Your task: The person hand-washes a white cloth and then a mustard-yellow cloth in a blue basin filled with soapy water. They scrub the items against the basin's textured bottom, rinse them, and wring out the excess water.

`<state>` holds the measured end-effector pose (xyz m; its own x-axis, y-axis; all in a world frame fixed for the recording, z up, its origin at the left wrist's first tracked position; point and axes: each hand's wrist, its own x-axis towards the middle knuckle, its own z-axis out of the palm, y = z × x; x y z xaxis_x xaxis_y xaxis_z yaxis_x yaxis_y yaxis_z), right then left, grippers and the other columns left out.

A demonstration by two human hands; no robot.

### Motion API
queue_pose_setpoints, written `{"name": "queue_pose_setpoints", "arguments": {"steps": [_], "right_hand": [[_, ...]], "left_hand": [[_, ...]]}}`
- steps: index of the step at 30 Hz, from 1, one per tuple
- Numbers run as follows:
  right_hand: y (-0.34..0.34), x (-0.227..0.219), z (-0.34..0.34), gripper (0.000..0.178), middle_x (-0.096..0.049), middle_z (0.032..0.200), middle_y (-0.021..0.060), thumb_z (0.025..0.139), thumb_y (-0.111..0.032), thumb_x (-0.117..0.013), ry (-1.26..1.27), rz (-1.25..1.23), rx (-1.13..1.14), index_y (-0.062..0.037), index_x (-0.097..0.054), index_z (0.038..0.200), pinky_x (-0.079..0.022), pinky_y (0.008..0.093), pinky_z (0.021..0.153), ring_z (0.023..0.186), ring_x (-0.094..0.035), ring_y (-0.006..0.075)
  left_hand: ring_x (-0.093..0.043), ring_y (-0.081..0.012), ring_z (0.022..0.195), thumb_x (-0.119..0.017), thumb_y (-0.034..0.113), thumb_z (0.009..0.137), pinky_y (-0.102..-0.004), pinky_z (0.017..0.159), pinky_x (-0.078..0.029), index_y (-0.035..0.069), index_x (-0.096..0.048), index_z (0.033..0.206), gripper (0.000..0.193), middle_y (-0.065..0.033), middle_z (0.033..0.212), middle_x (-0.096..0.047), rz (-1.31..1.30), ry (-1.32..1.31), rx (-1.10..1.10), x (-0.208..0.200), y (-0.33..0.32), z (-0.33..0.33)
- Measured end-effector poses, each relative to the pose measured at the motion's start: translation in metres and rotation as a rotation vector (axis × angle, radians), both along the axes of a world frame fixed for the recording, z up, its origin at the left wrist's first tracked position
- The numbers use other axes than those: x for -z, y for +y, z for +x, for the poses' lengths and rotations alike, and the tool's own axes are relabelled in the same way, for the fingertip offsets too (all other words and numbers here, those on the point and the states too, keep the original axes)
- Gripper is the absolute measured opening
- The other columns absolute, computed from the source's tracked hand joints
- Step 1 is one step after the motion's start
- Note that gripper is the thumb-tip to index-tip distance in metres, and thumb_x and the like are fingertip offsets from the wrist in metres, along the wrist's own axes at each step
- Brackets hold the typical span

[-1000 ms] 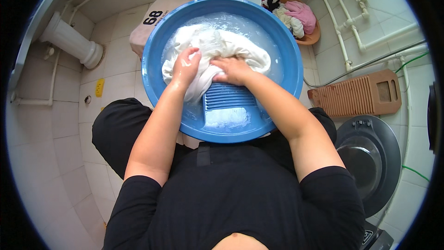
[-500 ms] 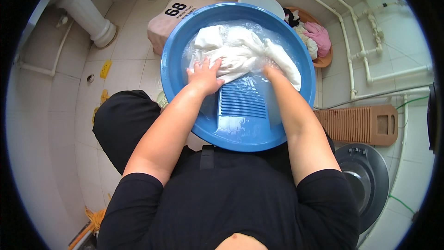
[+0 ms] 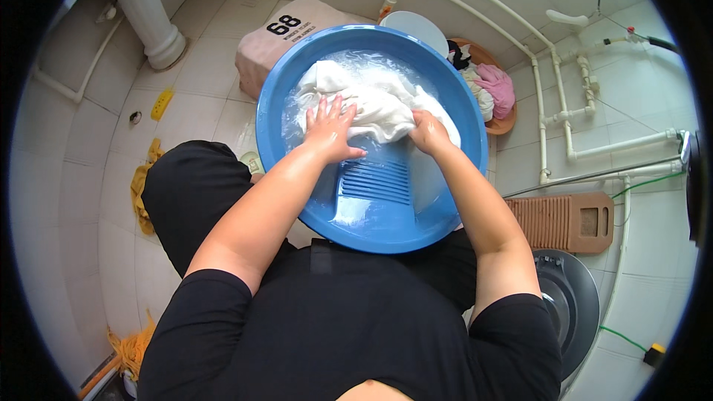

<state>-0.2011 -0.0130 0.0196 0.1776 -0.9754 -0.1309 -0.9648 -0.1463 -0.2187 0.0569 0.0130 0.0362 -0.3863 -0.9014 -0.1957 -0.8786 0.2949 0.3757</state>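
Note:
A round blue washtub (image 3: 269,200) holds water and a wet, bunched white cloth garment (image 3: 375,104), partly under the surface. My left hand (image 3: 330,131) lies on the cloth's near left side with fingers spread and thumb pointing right. At the cloth's near right edge, my right hand (image 3: 431,132) has its fingers curled round a fold; the fingertips are partly hidden. A ridged washboard (image 3: 373,180) moulded into the tub slopes down between my forearms.
An orange-brown basin (image 3: 506,125) of clothes and a white lid-like disc (image 3: 416,24) are behind the tub. A cloth-covered block (image 3: 260,56) stands far left. Right are a brown washboard (image 3: 564,224), a dark grey basin (image 3: 587,301) and wall pipes (image 3: 540,104).
My right hand has come up out of the water and now grips the cloth's near edge. My left hand remains spread on the cloth. The view has shifted slightly.

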Motion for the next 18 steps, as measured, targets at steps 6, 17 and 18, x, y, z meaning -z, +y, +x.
{"name": "queue_pose_setpoints", "arguments": {"steps": [6, 17, 18], "right_hand": [[0.004, -0.125, 0.054, 0.034, -0.061, 0.095, 0.0095, 0.074, -0.001, -0.047, -1.397, 0.158, 0.348, 0.0006, -0.054, 0.107, -0.048, 0.0296, 0.072, 0.084, -0.060, 0.0193], [0.024, -0.260, 0.097, 0.025, -0.058, 0.092, 0.0087, 0.081, 0.004, -0.048, -2.077, 0.021, -0.002, -0.0017, -0.047, 0.105, -0.048, 0.0334, 0.076, 0.085, -0.058, 0.0193], [0.029, -0.267, 0.101, 0.024, -0.058, 0.092, 0.0089, 0.080, 0.005, -0.048, -2.126, 0.042, -0.022, -0.0016, -0.048, 0.104, -0.048, 0.0337, 0.078, 0.086, -0.058, 0.0196]], "left_hand": [[-0.002, -0.0394, 0.136, -0.077, 0.052, 0.053, -0.0561, 0.106, -0.008, 0.009, -0.005, 0.143, 0.123, -0.0199, 0.148, -0.004, 0.006, 0.089, -0.139, 0.003, -0.004, -0.002], [-0.037, -0.0348, 0.119, -0.082, 0.033, 0.056, -0.0419, 0.098, -0.034, 0.004, -0.031, 0.131, 0.095, -0.0185, 0.128, -0.042, -0.122, 0.769, -0.107, -0.012, -0.038, -0.021], [-0.047, -0.0327, 0.110, -0.081, 0.030, 0.059, -0.0406, 0.093, -0.038, 0.003, -0.042, 0.123, 0.080, -0.0172, 0.120, -0.050, -0.135, 0.818, -0.106, -0.017, -0.043, -0.025]]}}
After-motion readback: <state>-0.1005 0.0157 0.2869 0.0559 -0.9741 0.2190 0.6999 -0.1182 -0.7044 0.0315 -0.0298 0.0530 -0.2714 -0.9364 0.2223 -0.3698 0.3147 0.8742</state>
